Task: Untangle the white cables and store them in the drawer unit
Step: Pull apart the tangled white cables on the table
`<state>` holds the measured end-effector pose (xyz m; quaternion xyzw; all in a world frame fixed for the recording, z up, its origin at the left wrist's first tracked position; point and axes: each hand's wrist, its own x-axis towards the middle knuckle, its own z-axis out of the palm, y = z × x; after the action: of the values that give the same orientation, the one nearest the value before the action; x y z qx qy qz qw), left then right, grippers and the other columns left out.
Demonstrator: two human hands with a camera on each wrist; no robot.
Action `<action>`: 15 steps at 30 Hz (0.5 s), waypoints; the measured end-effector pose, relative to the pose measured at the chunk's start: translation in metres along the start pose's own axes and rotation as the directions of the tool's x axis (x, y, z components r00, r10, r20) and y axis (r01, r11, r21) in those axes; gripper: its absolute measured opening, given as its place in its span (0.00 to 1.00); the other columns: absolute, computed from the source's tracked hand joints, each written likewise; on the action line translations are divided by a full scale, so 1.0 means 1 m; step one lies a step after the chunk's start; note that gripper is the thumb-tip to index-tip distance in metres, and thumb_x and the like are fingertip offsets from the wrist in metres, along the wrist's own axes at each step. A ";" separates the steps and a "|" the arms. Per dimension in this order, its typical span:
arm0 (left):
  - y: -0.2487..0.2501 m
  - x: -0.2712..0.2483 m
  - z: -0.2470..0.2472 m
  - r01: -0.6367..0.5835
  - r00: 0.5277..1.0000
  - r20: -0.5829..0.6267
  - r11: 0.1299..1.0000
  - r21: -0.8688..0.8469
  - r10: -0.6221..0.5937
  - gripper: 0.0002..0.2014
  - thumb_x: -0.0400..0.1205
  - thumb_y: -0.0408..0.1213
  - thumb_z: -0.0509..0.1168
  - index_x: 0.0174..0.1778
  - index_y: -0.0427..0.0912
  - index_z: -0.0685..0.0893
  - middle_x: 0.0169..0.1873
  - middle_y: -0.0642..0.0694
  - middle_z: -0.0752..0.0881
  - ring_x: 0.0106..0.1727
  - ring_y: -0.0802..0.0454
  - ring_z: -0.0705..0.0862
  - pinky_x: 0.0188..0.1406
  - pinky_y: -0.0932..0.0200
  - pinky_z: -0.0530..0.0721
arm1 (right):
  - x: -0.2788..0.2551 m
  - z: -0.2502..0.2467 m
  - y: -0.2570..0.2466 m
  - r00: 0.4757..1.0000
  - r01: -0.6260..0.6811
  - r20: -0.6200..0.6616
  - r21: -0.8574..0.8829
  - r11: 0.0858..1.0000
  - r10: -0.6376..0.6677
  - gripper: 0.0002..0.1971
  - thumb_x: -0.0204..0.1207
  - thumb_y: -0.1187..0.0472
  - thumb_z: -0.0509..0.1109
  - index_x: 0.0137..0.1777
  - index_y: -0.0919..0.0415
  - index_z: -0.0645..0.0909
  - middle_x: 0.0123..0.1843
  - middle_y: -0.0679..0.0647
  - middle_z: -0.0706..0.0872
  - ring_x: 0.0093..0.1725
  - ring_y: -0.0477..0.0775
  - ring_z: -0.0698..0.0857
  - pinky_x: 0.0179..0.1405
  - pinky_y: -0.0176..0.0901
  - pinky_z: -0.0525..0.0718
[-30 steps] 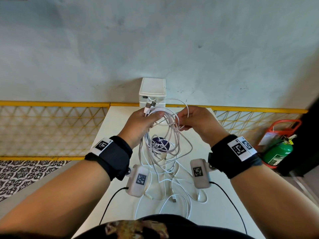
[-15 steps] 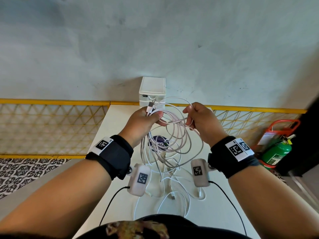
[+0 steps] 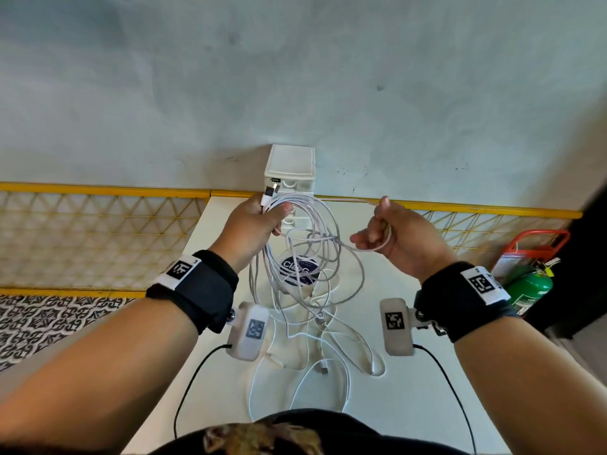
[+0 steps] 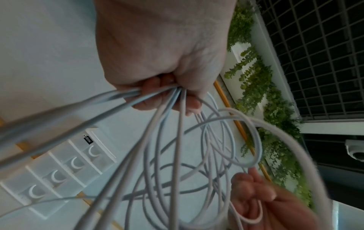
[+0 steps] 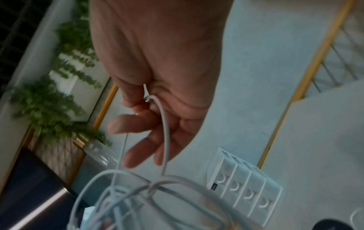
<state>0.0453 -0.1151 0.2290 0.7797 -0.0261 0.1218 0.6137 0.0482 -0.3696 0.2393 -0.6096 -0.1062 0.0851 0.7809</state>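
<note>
My left hand [image 3: 259,221] grips a bunch of tangled white cables [image 3: 308,257] above the white table [image 3: 216,224], a USB plug [image 3: 270,191] sticking up from the fist. In the left wrist view its fingers [image 4: 157,87] are curled round several strands [image 4: 173,140]. My right hand [image 3: 391,231] pinches one cable strand [image 3: 381,247] pulled out sideways; in the right wrist view that strand [image 5: 165,132] runs out between thumb and fingers [image 5: 138,123]. More loose white cable [image 3: 322,366] lies on the table below. The white drawer unit [image 3: 290,167] stands at the table's far edge, drawers shut.
A round dark sticker [image 3: 297,270] lies on the table under the hanging loops. A yellow railing [image 3: 98,188] runs behind the table. A green fire extinguisher [image 3: 528,287] in a red stand sits at the right. Black sensor leads [image 3: 193,382] trail from both wrists.
My right hand has moved right and away from the left hand, drawing one strand out of the bundle. The left hand has risen slightly, still gripping the bunch.
</note>
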 end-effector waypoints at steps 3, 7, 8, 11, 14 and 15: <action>0.002 -0.002 -0.001 -0.012 1.000 -0.011 0.999 0.031 0.013 0.15 0.82 0.41 0.70 0.28 0.47 0.77 0.18 0.56 0.79 0.26 0.58 0.76 0.39 0.56 0.74 | -0.001 0.000 -0.007 1.000 -0.023 -0.021 -0.035 0.999 0.023 0.16 0.86 0.53 0.56 0.37 0.58 0.68 0.20 0.51 0.68 0.18 0.52 0.70 0.30 0.46 0.81; 0.008 -0.004 -0.015 -0.038 0.999 0.007 0.995 0.091 0.038 0.13 0.81 0.41 0.71 0.30 0.49 0.78 0.22 0.53 0.78 0.25 0.59 0.76 0.34 0.61 0.74 | -0.002 -0.022 -0.014 0.989 -0.052 -0.123 -0.820 0.570 -0.086 0.13 0.73 0.54 0.75 0.37 0.57 0.75 0.25 0.47 0.72 0.25 0.50 0.72 0.30 0.42 0.71; 0.009 -0.006 -0.015 -0.048 0.999 0.023 0.992 0.115 0.045 0.13 0.80 0.41 0.71 0.31 0.49 0.78 0.23 0.51 0.78 0.25 0.60 0.76 0.33 0.65 0.74 | -0.002 -0.024 -0.014 0.990 -0.065 -0.114 -0.898 0.436 -0.088 0.13 0.72 0.55 0.77 0.37 0.58 0.76 0.27 0.48 0.75 0.28 0.51 0.73 0.29 0.41 0.70; 0.009 -0.010 -0.009 -0.041 0.999 0.012 0.993 0.109 0.040 0.13 0.80 0.41 0.72 0.31 0.47 0.78 0.22 0.52 0.78 0.24 0.61 0.76 0.34 0.64 0.74 | -0.004 -0.025 -0.009 0.987 -0.051 -0.100 -0.934 0.355 -0.123 0.11 0.76 0.54 0.73 0.40 0.60 0.78 0.33 0.54 0.84 0.32 0.51 0.80 0.30 0.40 0.73; 0.007 -0.013 -0.002 -0.036 0.999 -0.023 0.998 0.048 0.037 0.14 0.80 0.41 0.72 0.30 0.49 0.78 0.20 0.55 0.78 0.27 0.56 0.76 0.38 0.57 0.74 | -0.006 -0.023 -0.005 0.995 -0.050 -0.080 -0.898 0.436 -0.052 0.07 0.78 0.57 0.68 0.39 0.56 0.81 0.35 0.49 0.88 0.34 0.47 0.82 0.31 0.34 0.74; 0.007 -0.014 -0.001 -0.036 0.999 -0.030 0.998 0.047 0.037 0.14 0.80 0.41 0.72 0.30 0.50 0.78 0.21 0.55 0.78 0.28 0.55 0.76 0.39 0.57 0.74 | -0.008 -0.022 -0.005 0.999 -0.045 -0.054 -0.898 0.437 -0.008 0.07 0.77 0.58 0.68 0.38 0.55 0.82 0.35 0.46 0.88 0.35 0.47 0.83 0.33 0.36 0.75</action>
<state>0.0306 -0.1173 0.2328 0.7912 -0.0281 0.1456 0.5934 0.0468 -0.3933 0.2386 -0.9340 -0.1090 0.0092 0.3402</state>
